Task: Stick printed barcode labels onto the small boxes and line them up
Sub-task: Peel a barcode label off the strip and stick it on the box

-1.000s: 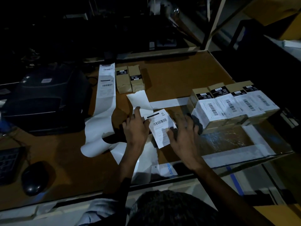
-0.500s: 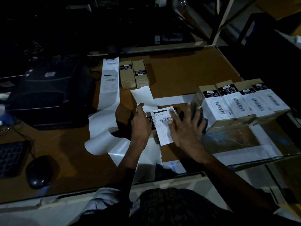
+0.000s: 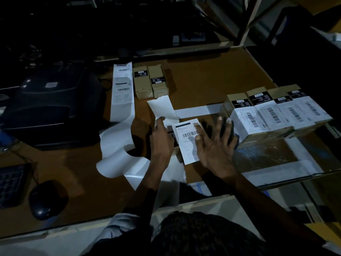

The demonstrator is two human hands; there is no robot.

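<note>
We see a dim room: a brown surface [image 3: 203, 74] lit only near the middle, a pale shelf upright [image 3: 251, 21] beyond it, darkness everywhere farther back.

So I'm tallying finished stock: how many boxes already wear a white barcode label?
4 in the row at right. A fifth box is being labelled under the hands; lower ones may be hidden.
</note>
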